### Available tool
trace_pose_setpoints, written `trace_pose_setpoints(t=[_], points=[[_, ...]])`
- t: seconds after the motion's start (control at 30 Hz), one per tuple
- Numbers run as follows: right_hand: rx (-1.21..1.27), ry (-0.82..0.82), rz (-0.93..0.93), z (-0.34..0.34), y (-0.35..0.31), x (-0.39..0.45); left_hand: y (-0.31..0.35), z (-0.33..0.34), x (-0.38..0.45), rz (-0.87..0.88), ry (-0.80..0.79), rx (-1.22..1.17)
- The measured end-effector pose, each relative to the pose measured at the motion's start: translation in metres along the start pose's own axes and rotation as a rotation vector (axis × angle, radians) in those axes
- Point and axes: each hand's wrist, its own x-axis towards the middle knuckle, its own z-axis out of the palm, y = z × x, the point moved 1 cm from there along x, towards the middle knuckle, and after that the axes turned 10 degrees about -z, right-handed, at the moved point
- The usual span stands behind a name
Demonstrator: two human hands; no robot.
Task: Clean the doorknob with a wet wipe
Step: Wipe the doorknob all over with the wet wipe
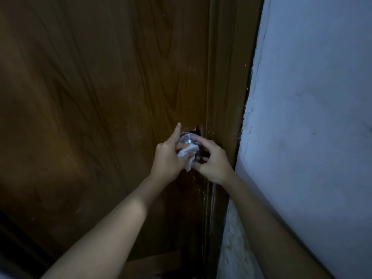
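Note:
A round silver doorknob (187, 139) sticks out of a brown wooden door (100, 87) near its right edge. A crumpled white wet wipe (188, 155) is pressed against the knob's lower front. My left hand (168, 158) holds the wipe on the knob, with its index finger pointing up along the door. My right hand (213, 161) curls around the knob from the right, fingers touching its top and underside. Most of the knob is hidden by both hands and the wipe.
A brown door frame (225, 97) runs just right of the knob. A pale blue-white wall (312, 117) with cracked plaster stands at the right. The scene is dim.

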Motion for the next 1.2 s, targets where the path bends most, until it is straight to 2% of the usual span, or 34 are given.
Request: trace_pose_setpoints(t=[0.1,0.17,0.27,0.33,0.37,0.43,0.5,0.6,0.67,0.8,0.93,1.07,1.2], points=[[-0.045,-0.013,-0.041,0.004,-0.004,-0.003,0.004,0.000,0.001,-0.121,-0.037,-0.193],[-0.088,0.048,-0.079,0.007,-0.009,-0.004,0.004,-0.002,0.001,-0.188,-0.080,-0.302],[-0.216,0.291,-0.126,0.008,-0.017,-0.005,0.000,-0.007,0.002,-0.269,-0.127,-0.447],[-0.318,0.499,-0.154,0.007,-0.024,-0.007,-0.002,-0.010,0.000,-0.251,-0.110,-0.334],[-0.360,0.553,-0.163,0.008,-0.027,-0.009,-0.004,-0.011,-0.001,-0.227,-0.089,-0.242],[-0.439,0.518,-0.158,0.009,-0.031,-0.010,-0.006,-0.011,-0.002,-0.159,-0.034,-0.053],[-0.548,0.383,-0.073,0.013,-0.029,-0.009,-0.007,-0.008,-0.001,-0.099,-0.010,0.069],[-0.663,0.177,0.045,0.026,-0.025,-0.010,-0.006,-0.002,0.000,-0.060,-0.018,0.132],[-0.639,0.123,0.041,0.035,-0.021,-0.016,-0.008,0.001,0.003,-0.063,-0.001,0.173],[-0.528,0.181,0.113,0.033,-0.019,-0.017,-0.010,0.001,0.012,-0.069,-0.021,0.202],[-0.559,0.167,-0.031,0.036,-0.022,-0.013,-0.010,0.000,0.017,-0.040,-0.067,0.275],[-0.481,0.301,0.069,0.031,-0.017,-0.014,-0.011,0.001,0.019,-0.041,-0.084,0.276],[-0.505,0.204,-0.060,0.034,-0.022,-0.011,-0.012,0.000,0.022,-0.021,-0.096,0.296]])
